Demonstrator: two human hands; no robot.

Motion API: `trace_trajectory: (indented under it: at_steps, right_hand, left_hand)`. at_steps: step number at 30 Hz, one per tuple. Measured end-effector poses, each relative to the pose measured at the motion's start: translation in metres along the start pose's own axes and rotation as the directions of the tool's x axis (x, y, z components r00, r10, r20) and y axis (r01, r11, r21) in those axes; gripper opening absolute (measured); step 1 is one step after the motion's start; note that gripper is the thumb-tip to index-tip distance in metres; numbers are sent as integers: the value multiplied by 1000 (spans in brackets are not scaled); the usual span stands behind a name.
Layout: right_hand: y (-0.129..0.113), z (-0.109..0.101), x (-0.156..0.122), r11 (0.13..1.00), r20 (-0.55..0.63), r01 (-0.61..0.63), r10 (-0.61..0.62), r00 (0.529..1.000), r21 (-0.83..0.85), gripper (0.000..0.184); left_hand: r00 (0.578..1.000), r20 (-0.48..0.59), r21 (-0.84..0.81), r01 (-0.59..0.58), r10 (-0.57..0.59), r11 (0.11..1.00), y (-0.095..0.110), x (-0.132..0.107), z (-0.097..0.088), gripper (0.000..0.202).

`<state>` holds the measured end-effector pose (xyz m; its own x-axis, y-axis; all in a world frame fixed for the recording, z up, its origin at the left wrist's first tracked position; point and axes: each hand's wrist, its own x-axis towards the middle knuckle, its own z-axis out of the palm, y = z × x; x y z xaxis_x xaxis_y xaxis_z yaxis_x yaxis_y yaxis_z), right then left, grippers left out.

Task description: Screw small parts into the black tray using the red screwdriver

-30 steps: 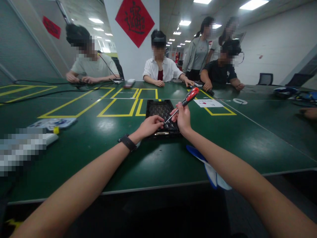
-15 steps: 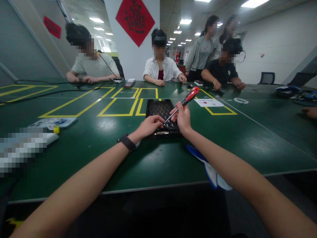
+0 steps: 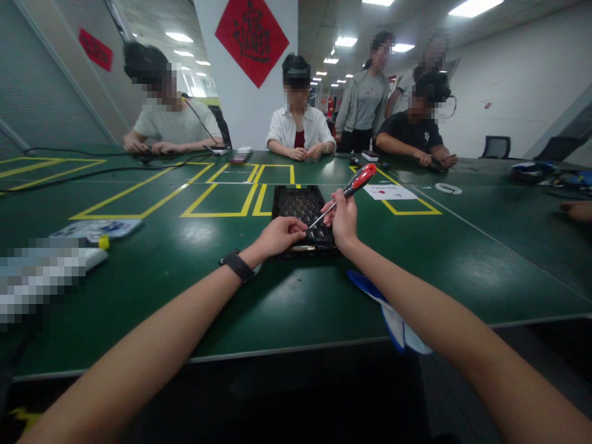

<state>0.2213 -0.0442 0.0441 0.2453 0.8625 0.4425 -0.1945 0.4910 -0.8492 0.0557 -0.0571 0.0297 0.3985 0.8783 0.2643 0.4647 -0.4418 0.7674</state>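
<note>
My right hand [image 3: 345,221] is closed around the screwdriver [image 3: 361,180], with its red and black handle tilted up and its thin tip pointing down into the black case [image 3: 298,200]. My left hand [image 3: 279,236] is at the case's near left corner, fingers bent close to the tip. I can't tell if they pinch anything small. The case sits on the green table [image 3: 296,314], in from the near edge. A blue and white thing [image 3: 393,320] hangs over that edge, near my right arm.
</note>
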Motion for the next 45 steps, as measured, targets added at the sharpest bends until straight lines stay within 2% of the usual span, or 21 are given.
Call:
trace_trajectory:
  at_steps: [8, 14, 20, 26, 39, 45]
  right_hand:
    - [0, 0, -1, 1000, 25, 8, -8, 1000, -3, 36]
    - [-4, 2, -3, 998, 58, 63, -62, 996, -17, 35]
    - [-13, 5, -13, 972, 214, 205, -178, 961, -114, 31]
    - [-16, 4, -18, 959, 361, 237, -168, 917, -156, 34]
    - [-9, 3, -14, 972, 269, 172, -124, 955, -162, 37]
    - [-8, 4, -15, 975, 274, 154, -106, 956, -158, 39]
  left_hand:
    - [1000, 1, 35, -7, 7, 999, -2, 0, 1, 24]
    - [1000, 6, 44, -5, 5, 999, -3, 1, 0, 24]
    - [999, 35, 67, -5, 3, 998, -2, 1, 0, 23]
    - [996, 86, 23, -9, 7, 1000, 2, -1, -2, 26]
    - [998, 66, 98, -9, 3, 995, 6, -2, -4, 31]
    - [998, 68, 109, -25, 18, 994, 2, 0, -4, 31]
